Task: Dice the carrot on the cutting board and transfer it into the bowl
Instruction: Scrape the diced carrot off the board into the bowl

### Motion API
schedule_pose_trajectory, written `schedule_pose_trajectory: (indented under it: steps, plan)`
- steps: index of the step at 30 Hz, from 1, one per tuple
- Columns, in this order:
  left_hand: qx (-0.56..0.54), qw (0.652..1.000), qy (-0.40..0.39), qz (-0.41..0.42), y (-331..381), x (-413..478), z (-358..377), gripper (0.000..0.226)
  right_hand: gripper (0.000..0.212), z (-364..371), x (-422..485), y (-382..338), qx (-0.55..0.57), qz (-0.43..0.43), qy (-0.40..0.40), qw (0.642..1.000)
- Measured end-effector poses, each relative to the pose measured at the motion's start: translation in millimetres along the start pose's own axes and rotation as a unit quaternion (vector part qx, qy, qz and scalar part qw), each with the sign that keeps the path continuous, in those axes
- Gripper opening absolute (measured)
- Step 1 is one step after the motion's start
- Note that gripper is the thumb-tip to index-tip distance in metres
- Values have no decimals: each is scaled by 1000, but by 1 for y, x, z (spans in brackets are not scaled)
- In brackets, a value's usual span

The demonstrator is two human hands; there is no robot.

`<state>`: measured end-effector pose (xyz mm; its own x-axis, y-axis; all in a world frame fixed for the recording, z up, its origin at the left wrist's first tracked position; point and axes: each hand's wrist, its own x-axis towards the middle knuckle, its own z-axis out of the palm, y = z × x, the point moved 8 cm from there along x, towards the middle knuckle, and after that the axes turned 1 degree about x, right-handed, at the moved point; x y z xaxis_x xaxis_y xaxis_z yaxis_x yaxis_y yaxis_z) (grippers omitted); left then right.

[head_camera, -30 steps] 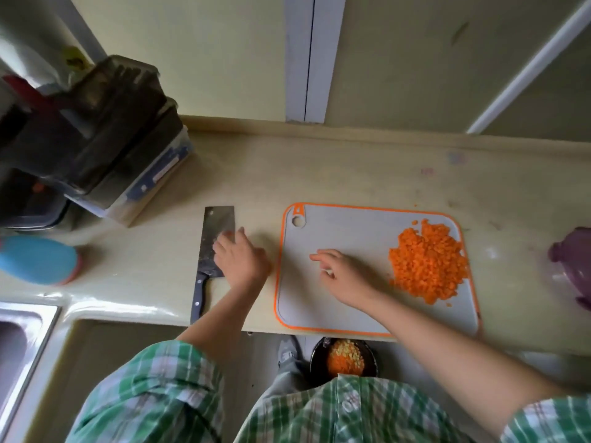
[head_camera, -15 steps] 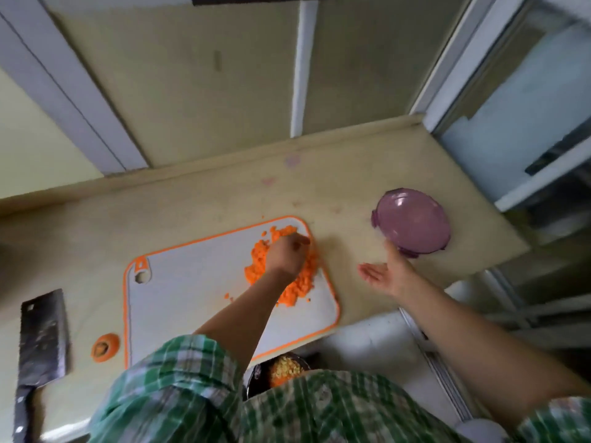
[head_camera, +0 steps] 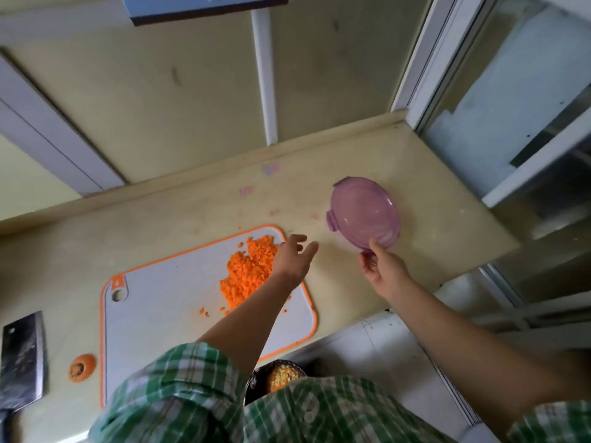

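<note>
Fingers of my right hand pinch the near tab of the purple bowl, thumb on top. It looks like thin, see-through plastic, so I judge it light and a little bendy. That pinch should do while it is empty, but once it is loaded I would put a palm under it. I cannot tell whether it is clear of the bench, or whether I am seeing a lid.

Left of that grip, my left hand hangs with its fingers spread and holding nothing. The diced carrot is heaped just beside them on the cutting board. The small, damp cubes will likely roll and scatter, so I would cup or sweep them rather than pick at them. My left forearm covers part of the heap.

Well away from both hands, a dark dish below the bench edge is half hidden by my shirt. Farther left lie a carrot stub and a cleaver, whose handle is cut off by the frame.
</note>
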<state>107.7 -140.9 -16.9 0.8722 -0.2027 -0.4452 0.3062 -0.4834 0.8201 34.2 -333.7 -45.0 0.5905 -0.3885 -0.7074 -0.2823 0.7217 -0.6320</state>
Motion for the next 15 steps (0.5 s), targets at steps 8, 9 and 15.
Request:
schedule_pose_trajectory:
  steps: [8,9,15]
  plan:
    - [-381,918,76,-81,-17,-13,-35,75,23,86,-36,20,-134,-87,-140,977]
    - [-396,911,83,-79,-21,-16,-42,76,23,93,-39,22,-149,-102,-141,973]
    - [-361,925,110,-46,-33,-33,-93,41,25,119,-48,53,-199,-72,-150,966]
